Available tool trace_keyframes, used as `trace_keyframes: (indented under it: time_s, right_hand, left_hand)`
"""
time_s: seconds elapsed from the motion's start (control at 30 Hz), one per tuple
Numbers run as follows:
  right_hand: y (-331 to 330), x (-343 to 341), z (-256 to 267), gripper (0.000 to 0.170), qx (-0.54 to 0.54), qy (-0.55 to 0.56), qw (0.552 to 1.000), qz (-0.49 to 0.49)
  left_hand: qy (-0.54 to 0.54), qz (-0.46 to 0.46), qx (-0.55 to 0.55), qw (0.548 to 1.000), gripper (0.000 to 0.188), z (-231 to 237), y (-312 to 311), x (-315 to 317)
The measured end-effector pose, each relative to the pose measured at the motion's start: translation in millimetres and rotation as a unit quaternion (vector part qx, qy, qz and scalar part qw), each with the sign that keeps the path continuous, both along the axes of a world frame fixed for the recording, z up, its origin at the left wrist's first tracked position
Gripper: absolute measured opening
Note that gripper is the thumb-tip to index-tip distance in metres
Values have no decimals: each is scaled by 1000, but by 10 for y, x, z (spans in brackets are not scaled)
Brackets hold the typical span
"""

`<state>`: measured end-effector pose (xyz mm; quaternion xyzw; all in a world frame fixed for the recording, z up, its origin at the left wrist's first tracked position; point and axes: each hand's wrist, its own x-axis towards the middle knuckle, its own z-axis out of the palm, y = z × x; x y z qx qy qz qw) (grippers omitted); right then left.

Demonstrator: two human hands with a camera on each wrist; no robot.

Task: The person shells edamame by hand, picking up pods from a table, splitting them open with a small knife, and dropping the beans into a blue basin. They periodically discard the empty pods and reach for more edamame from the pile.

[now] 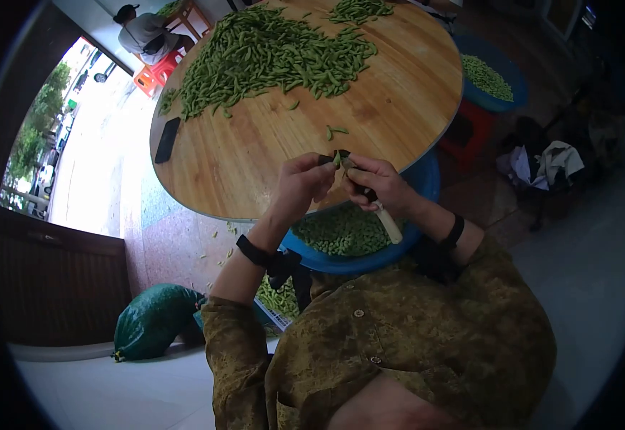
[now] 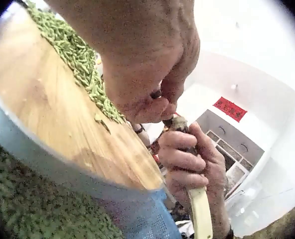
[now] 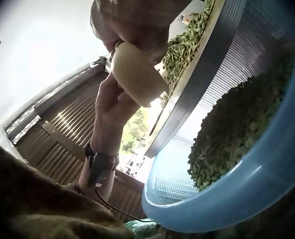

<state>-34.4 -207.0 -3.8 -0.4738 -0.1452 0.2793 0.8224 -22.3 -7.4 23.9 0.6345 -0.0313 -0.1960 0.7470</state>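
In the head view my left hand (image 1: 304,185) pinches a green bean pod (image 1: 337,159) at the near edge of the round wooden table (image 1: 248,168). Right beside it, my right hand (image 1: 380,183) grips a cream-handled tool (image 1: 389,223), its working end up against the pod and partly hidden by fingers. Dark covers show on some fingertips. The left wrist view has the right hand's fingers (image 2: 184,157) curled round the tool, its handle (image 2: 201,214) pointing down. Below both hands sits a blue basin (image 1: 348,266) with shelled green beans (image 1: 345,233).
A big heap of pods (image 1: 269,54) covers the table's far side, with a few loose pods (image 1: 336,131) nearer. A phone (image 1: 168,140) lies at the left edge. Another basin of beans (image 1: 486,77) stands right, a green sack (image 1: 156,322) on the floor left. A person (image 1: 144,36) sits beyond.
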Motion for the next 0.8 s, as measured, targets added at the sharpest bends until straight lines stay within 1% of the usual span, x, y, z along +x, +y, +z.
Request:
trace_keyframes:
  time_s: [0.07, 0.1, 0.17, 0.2, 0.27, 0.4, 0.47, 0.5, 0.57, 0.6, 0.63, 0.67, 0.7, 0.73, 0.77, 0.8]
  right_hand:
    - [20, -33, 20, 36, 21, 22, 999, 43]
    - [34, -50, 47, 36, 16, 22, 998, 48]
    - [63, -93, 103, 38, 52, 18, 997, 62]
    - [83, -101, 111, 38, 49, 18, 996, 66]
    - [113, -117, 123, 39, 6, -13, 999, 47]
    - [134, -136, 141, 37, 17, 0, 999, 44]
    - [127, -135, 120, 30, -16, -12, 1000, 22]
    - [127, -145, 145, 30, -16, -12, 1000, 23]
    - [132, -169, 214, 20, -2, 4, 1000, 6]
    - [119, -156, 201, 20, -2, 3, 1000, 5]
    - [91, -139, 174, 18, 3, 10, 1000, 14]
    - [64, -129, 153, 16, 7, 17, 1000, 24]
    - [40, -125, 146, 16, 7, 17, 1000, 24]
    - [19, -116, 144, 16, 44, 60, 996, 49]
    - [4, -107, 141, 16, 80, 102, 989, 74]
    - [-6, -101, 119, 16, 81, 101, 989, 74]
  left_hand:
    - [7, 7, -12, 1000, 14, -17, 54, -43]
    - [-5, 4, -13, 1000, 14, -28, 76, -61]
    - [-14, 7, -18, 1000, 14, -48, 115, -101]
    - [-14, 10, -30, 999, 13, -49, 128, -106]
    - [-14, 16, -44, 999, 12, -47, 143, -131]
    - [-56, 41, -51, 996, 13, -77, 128, -180]
    - [-71, 53, -49, 995, 13, -109, 104, -208]
    - [-83, 67, -59, 993, 14, -126, 75, -232]
    - [-95, 79, -67, 990, 15, -153, 74, -233]
    - [-34, 39, -136, 989, 17, -166, 101, -209]
    - [27, -2, -204, 979, 19, -188, 113, -186]
    - [27, -3, -204, 979, 19, -236, 115, -163]
    - [73, -48, -283, 955, 20, -292, 117, -141]
    - [116, -93, -360, 921, 22, -338, 120, -125]
    - [116, -93, -360, 921, 22, -379, 120, -117]
    - [101, -86, -336, 932, 24, -374, 99, -123]
